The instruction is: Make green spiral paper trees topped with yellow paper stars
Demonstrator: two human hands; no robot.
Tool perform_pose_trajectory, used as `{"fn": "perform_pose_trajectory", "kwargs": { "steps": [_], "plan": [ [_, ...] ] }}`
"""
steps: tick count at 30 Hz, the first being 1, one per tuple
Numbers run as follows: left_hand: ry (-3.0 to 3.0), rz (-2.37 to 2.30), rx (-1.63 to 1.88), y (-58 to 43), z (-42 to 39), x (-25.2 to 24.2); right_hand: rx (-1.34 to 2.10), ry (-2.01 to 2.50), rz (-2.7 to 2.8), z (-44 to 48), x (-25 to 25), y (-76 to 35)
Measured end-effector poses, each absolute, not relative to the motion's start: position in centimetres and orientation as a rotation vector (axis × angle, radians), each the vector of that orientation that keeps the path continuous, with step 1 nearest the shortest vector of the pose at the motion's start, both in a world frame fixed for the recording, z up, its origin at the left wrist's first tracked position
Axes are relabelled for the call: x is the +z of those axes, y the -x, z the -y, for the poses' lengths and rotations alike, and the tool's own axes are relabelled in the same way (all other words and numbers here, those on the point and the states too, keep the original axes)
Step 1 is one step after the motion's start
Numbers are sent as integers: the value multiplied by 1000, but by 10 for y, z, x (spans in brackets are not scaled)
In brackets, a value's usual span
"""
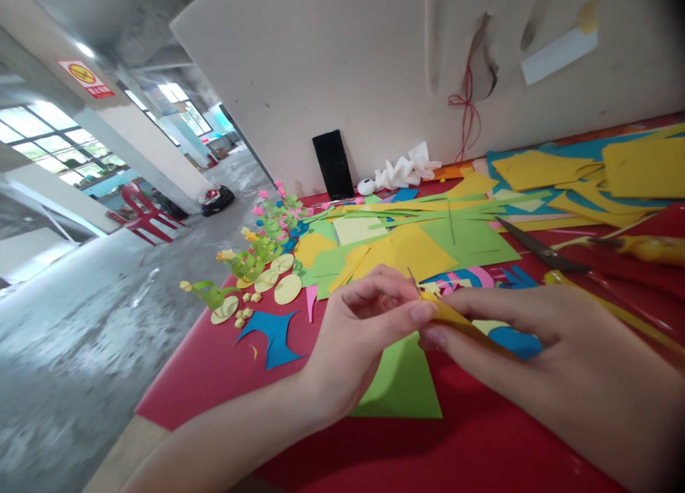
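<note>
My left hand (359, 336) and my right hand (527, 343) meet over the red table (225, 368), both pinching a small folded yellow paper strip (452, 316). The left thumb and forefinger nip its near end. My right fingers close along its length, and a blue scrap (516, 341) shows under them. A green paper triangle (401, 382) lies flat directly below the hands.
Yellow-handled scissors (578, 254) lie to the right. Sheets of yellow (412, 254), green and blue paper cover the table's back. Small paper flowers (251, 261) and pale discs (287, 288) line the left edge, beside a blue cut-out (275, 336). A black phone (333, 165) leans on the wall board.
</note>
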State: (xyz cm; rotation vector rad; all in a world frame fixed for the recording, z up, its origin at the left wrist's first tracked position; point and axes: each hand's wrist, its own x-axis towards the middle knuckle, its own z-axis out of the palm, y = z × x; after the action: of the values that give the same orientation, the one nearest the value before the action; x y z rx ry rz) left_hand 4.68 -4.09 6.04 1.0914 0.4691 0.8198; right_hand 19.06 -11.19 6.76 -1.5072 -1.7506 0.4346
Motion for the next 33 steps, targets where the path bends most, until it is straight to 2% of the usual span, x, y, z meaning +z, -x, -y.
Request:
{"fn": "perform_pose_trajectory", "kwargs": {
  "steps": [23,33],
  "plan": [
    [-1099,-497,815,-46,44,60,343,1432,1651,111,68,-188],
    [-1430,-476,896,-41,37,58,357,1471,1687,107,72,-195]
  ]
}}
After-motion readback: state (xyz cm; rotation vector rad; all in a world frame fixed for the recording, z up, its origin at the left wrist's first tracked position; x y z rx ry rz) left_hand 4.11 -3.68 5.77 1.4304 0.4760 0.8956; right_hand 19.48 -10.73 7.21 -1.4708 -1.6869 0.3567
